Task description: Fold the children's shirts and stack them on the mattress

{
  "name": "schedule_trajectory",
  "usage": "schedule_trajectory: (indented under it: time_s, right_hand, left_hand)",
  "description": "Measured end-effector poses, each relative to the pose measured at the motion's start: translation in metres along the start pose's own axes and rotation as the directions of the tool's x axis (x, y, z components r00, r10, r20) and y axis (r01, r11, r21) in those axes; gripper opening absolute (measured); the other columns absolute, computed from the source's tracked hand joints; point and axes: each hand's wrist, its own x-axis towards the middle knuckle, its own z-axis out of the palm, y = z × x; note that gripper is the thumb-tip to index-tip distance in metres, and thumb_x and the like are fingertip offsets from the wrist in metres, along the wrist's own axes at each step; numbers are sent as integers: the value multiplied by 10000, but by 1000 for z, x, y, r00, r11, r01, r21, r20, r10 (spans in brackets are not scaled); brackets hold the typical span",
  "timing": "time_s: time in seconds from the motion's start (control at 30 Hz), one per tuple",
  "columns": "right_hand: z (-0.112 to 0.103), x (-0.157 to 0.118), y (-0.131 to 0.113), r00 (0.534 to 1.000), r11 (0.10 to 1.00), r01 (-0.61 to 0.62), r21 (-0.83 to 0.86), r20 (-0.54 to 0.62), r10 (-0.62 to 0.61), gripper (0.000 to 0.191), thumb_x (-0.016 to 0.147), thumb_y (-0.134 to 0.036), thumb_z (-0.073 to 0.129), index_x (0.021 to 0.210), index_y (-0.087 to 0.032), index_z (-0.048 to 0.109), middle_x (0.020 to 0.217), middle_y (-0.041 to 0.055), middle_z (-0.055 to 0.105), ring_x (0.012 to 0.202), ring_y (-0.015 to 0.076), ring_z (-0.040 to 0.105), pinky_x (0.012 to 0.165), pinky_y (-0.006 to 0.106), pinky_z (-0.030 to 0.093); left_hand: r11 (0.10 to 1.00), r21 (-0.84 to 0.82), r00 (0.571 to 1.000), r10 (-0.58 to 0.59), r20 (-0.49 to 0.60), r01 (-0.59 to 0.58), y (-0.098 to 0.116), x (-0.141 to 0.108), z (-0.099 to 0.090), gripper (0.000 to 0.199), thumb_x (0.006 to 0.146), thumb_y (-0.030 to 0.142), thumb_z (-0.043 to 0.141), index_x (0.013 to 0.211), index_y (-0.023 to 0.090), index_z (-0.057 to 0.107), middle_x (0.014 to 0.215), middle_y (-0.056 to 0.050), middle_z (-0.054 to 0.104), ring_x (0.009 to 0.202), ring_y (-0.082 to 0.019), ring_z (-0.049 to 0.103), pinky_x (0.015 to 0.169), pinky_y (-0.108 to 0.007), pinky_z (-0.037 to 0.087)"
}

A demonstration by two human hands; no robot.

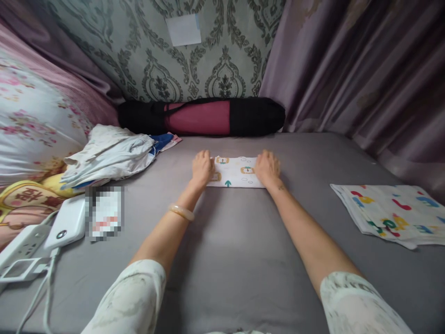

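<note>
A white folded cloth (pixel 233 172) with orange, green and grey prints lies flat on the grey bed sheet (pixel 229 250), its long side running left to right. My left hand (pixel 203 168) grips its left end, fingers curled over the edge and palm down. At the opposite end, my right hand (pixel 267 167) holds the cloth in the same way. Both thumbs are largely hidden from this angle. A pale bangle (pixel 181 212) circles my left wrist.
Right of me lies another folded cloth (pixel 396 211) with colourful prints. On the left are crumpled clothes (pixel 114 150), a floral pillow (pixel 38 120), a white power bank (pixel 67 221) and a power strip (pixel 26 246) with cables. A black and red long bag (pixel 198 117) lies along the wall.
</note>
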Motion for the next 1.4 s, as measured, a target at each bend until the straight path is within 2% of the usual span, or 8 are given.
schedule_trajectory:
  time_s: [0.07, 0.13, 0.33, 0.63, 0.8, 1.0, 1.17, 1.4]
  right_hand:
    - [8, -10, -20, 970, 972, 234, 3, 71, -234, 499, 989, -303, 279, 1427, -122, 437, 1507, 167, 406, 1402, 314, 324, 1118, 530, 233]
    - [18, -18, -35, 914, 927, 376, 7, 163, -372, 526, 987, -305, 272, 1489, -176, 362, 1580, 101, 293, 1462, 296, 189, 1153, 569, 119]
    - [36, -25, -44, 871, 898, 439, -21, 255, -419, 561, 966, -276, 279, 1520, -197, 319, 1594, 70, 262, 1471, 287, 161, 1162, 578, 65]
    - [42, -25, -39, 878, 903, 428, -26, 251, -409, 539, 988, -320, 254, 1510, -224, 348, 1577, 64, 308, 1455, 279, 219, 1162, 529, 128]
    - [46, -25, -37, 892, 913, 408, -19, 220, -395, 529, 987, -323, 269, 1495, -222, 376, 1572, 67, 318, 1451, 263, 235, 1167, 497, 135]
    - [44, -25, -32, 935, 945, 324, -41, 164, -313, 543, 962, -278, 298, 1473, -127, 403, 1558, 113, 338, 1444, 250, 250, 1172, 454, 145]
    - [41, -24, -20, 966, 970, 233, -68, 126, -224, 554, 956, -260, 301, 1476, -90, 388, 1554, 132, 340, 1432, 266, 277, 1168, 450, 159]
    - [36, -18, 1, 975, 979, 170, -111, 166, -150, 580, 974, -291, 253, 1478, -24, 356, 1562, 163, 307, 1446, 277, 245, 1173, 449, 165]
  left_hand:
    - [994, -6, 993, 105, 55, -105, 19, -3, 7, 461, 978, 322, 295, 1341, 97, 468, 1448, -181, 462, 1393, -325, 334, 1123, -462, 278]
    - [991, -1, 983, 134, 123, -135, 33, -6, 15, 506, 983, 332, 270, 1418, 118, 416, 1530, -151, 375, 1456, -321, 217, 1163, -506, 196]
    - [988, 35, 973, 140, 182, -148, 37, -14, 35, 543, 988, 333, 243, 1487, 153, 359, 1563, -116, 332, 1483, -297, 156, 1187, -527, 110]
    - [995, 28, 959, 87, 271, -98, 33, -13, 36, 573, 1000, 392, 212, 1527, 179, 283, 1595, -105, 256, 1479, -296, 175, 1180, -545, 144]
    - [996, 50, 971, 62, 233, -76, 29, -14, 37, 575, 992, 450, 246, 1506, 209, 333, 1586, -112, 278, 1463, -307, 226, 1170, -534, 180]
    - [996, 91, 986, -26, 165, 11, 14, -13, 36, 630, 975, 481, 300, 1482, 112, 362, 1543, -187, 339, 1441, -319, 277, 1172, -455, 213]
    - [990, 107, 977, -107, 184, 89, 7, -13, 30, 681, 974, 504, 260, 1480, 56, 342, 1564, -193, 292, 1466, -311, 217, 1175, -485, 207]
    - [993, 87, 976, -100, 195, 84, -14, -10, 23, 691, 974, 506, 262, 1471, 34, 351, 1558, -190, 304, 1453, -314, 255, 1162, -436, 268]
